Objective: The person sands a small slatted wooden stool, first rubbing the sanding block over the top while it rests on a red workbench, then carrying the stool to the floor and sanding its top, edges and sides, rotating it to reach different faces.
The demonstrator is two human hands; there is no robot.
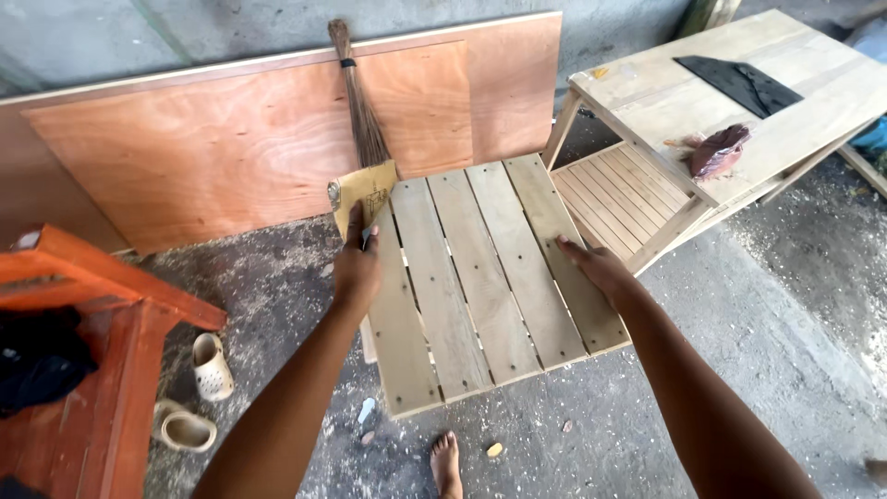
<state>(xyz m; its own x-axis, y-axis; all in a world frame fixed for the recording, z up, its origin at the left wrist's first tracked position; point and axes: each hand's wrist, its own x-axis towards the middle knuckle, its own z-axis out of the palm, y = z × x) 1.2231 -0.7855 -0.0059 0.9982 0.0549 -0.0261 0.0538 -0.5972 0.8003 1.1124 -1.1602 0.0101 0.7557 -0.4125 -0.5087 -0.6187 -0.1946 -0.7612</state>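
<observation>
A sheet of sandpaper (363,199) is pinched in the grip of the left hand (356,270), the fingers closed on its lower part, just above the middle of the frame. The sheet is held at the upper left corner of a slatted wooden panel (480,277), and its top overlaps the bristles of a broom (358,102) that is leaned against plywood boards (185,157) in the upper left. The right hand (596,268) is laid flat and open on the rightmost slat, near the panel's right edge; nothing is gripped by it.

The panel is seen at the centre of the frame, made of five pale slats with narrow gaps between them, its near edge towards the bottom of the frame and its far edge beside the plywood. A bare foot (447,462) is seen on the concrete floor (758,305) just below the near edge. A pale wooden surface (665,102) with a slatted lower shelf is placed close to the panel's upper right corner; a black sheet (739,83) and a reddish cloth (719,150) are carried on it. At the left edge an orange-red wooden piece (102,296) is seen, with two pale clogs (199,393) beside it. Open floor is left at the lower right and between the clogs and the panel.
</observation>
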